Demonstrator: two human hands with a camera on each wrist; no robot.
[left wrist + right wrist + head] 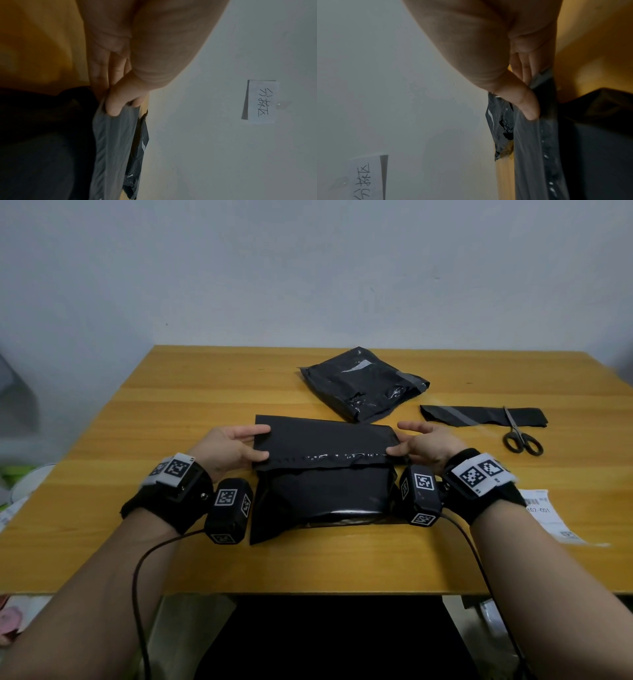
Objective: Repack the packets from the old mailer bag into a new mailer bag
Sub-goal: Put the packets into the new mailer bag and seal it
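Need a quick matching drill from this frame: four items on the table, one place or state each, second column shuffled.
Things:
1. steel scissors with black handles
2. crumpled old black mailer bag
3. new black mailer bag's flap
4. white printed shipping label

States:
A. pinched at both ends by the hands
B. near right table edge
C. lying across a cut black plastic strip
D. far side, untouched

Pairs: 1-C, 2-D, 3-A, 4-B

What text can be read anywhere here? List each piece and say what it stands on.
"分拣区": handwritten on the white paper sign on the wall, seen in both wrist views.
"02-001", partly cut off: printed on the shipping label on the table by the right wrist; its other print and barcodes are too small to read.
The square black-and-white markers on the wrist bands carry patterns, not words.
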